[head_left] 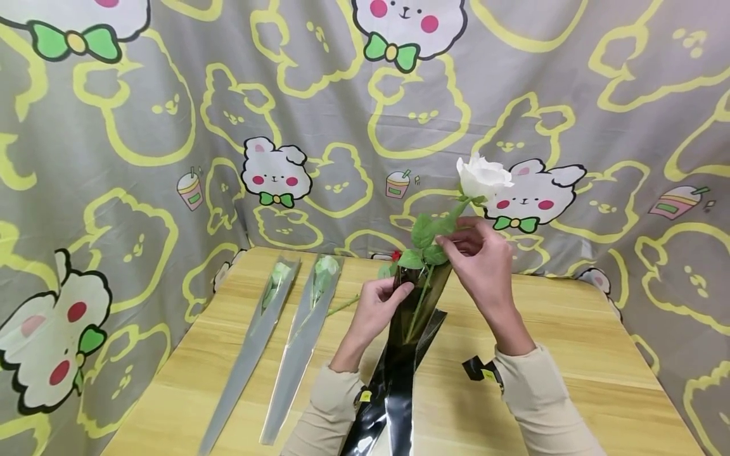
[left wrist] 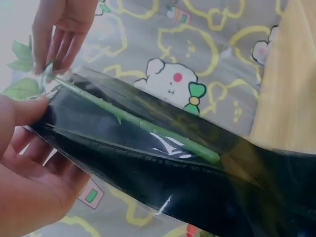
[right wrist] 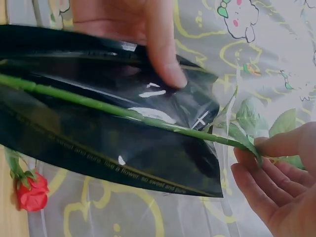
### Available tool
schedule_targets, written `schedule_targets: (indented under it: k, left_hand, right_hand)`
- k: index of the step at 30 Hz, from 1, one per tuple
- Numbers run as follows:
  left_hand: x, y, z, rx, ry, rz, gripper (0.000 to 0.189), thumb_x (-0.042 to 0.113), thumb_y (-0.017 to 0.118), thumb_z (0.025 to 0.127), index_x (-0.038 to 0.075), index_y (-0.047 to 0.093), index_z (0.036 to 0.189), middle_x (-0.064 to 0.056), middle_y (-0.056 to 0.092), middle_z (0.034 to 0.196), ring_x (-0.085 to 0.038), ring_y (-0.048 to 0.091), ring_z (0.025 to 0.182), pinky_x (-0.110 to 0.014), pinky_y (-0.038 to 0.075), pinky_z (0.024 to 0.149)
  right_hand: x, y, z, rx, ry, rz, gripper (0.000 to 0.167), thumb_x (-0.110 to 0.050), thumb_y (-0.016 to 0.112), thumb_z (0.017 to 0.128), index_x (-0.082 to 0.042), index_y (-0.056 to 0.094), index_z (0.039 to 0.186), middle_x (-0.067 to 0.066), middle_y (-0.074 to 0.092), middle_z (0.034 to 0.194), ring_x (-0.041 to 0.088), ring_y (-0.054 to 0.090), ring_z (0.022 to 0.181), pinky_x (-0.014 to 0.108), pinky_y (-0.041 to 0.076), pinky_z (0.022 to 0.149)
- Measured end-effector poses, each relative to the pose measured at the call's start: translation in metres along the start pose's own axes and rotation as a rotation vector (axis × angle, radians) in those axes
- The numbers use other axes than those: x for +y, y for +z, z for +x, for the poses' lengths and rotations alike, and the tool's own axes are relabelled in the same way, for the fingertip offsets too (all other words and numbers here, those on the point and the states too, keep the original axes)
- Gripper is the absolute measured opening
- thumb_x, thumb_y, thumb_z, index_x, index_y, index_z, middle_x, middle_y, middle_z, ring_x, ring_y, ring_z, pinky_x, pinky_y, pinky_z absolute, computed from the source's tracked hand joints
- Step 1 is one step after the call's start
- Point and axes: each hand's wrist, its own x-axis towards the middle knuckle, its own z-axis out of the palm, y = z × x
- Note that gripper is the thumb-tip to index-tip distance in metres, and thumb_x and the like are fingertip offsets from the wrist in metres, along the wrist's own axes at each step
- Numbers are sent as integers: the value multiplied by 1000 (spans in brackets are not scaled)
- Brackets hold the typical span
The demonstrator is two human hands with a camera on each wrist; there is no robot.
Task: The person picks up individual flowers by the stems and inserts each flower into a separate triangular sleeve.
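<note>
A white rose (head_left: pixel 483 178) with green leaves stands tilted above a black flower sleeve (head_left: pixel 406 316). My right hand (head_left: pixel 481 256) pinches its stem just under the leaves, near the sleeve's mouth. The lower stem (left wrist: pixel 133 121) lies inside the sleeve, showing through its clear front. My left hand (head_left: pixel 379 310) grips the sleeve by its upper edge, thumb on the front face and fingers behind, as the left wrist view shows. In the right wrist view the left thumb (right wrist: pixel 170 69) presses on the film. Printed lettering runs along the sleeve's side.
Two wrapped white roses in grey sleeves (head_left: pixel 251 361) (head_left: pixel 296 373) lie on the left of the wooden table (head_left: pixel 570 380). Another black sleeve (head_left: pixel 430 332) lies beneath the held one. A red rose (right wrist: pixel 33 191) lies behind the left hand. Patterned cloth (head_left: pixel 342 126) surrounds the table.
</note>
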Motion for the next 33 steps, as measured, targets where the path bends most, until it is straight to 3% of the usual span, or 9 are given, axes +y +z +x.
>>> schedule_targets:
  k: [7,11,17,20,27,33]
  left_hand:
    - [-2,0,-1,71,-28,-32,17,12,75,95,-4,78,90,-8,65,69,-11,41,60,-25,33,58]
    - [-2,1,1,118,-39,-48,17,13,77,94,-3,79,93,-16,70,74,-10,45,62,-24,35,59]
    - [0,3,1,152,-37,-90,15,9,77,93,-5,79,99,-22,75,86,-10,59,72,-22,46,66]
    - [2,3,0,167,-26,-102,15,7,76,93,-5,78,103,-22,75,90,-12,63,76,-23,49,69]
    - [3,4,0,176,28,-96,18,4,76,93,-4,77,109,-21,76,94,-24,69,79,-26,53,68]
    - [2,2,0,149,14,-150,21,5,75,93,-4,76,112,-16,76,93,-14,65,77,-23,50,68]
  right_hand:
    - [-4,4,-4,-7,-33,3,29,-3,82,86,3,68,110,13,76,84,-7,66,69,13,54,66]
    - [-5,7,-9,-29,-41,-15,25,-1,82,86,1,68,107,12,76,84,7,71,70,14,55,67]
    - [-4,12,-18,-100,-60,-144,23,-3,84,84,-2,68,100,11,75,85,29,74,82,43,58,77]
    - [-4,14,-21,-127,-22,-192,21,-6,83,85,-4,70,101,11,75,86,31,73,87,52,53,80]
    - [-8,19,-27,-187,129,-218,16,-9,77,87,-3,73,102,12,74,88,32,71,91,52,51,83]
    - [-13,13,-25,-287,167,-196,26,-6,73,88,0,69,113,20,70,115,40,62,118,59,47,96]
